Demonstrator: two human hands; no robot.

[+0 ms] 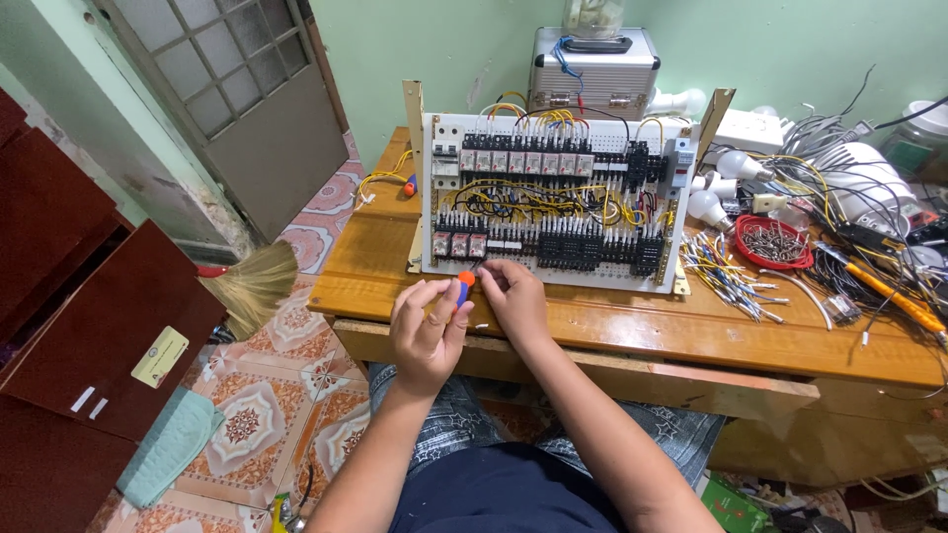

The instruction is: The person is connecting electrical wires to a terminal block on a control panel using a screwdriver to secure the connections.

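Observation:
A white wiring panel (553, 266) with rows of black terminals, relays and yellow wires leans upright on a wooden table (612, 331). My left hand (425, 331) is closed around a small screwdriver (463, 286) with a blue and orange handle, just below the panel's lower left corner. My right hand (513, 296) is beside it, fingers pinched at the screwdriver tip near the bottom row of terminals. What the fingertips pinch is too small to see.
A metal case (592, 74) stands behind the panel. To the right lie loose cut wires (726, 276), a red bowl of small parts (775, 242), light bulbs (716, 188) and tangled cables. A broom (252, 286) and a dark red cabinet (89, 326) are on the left.

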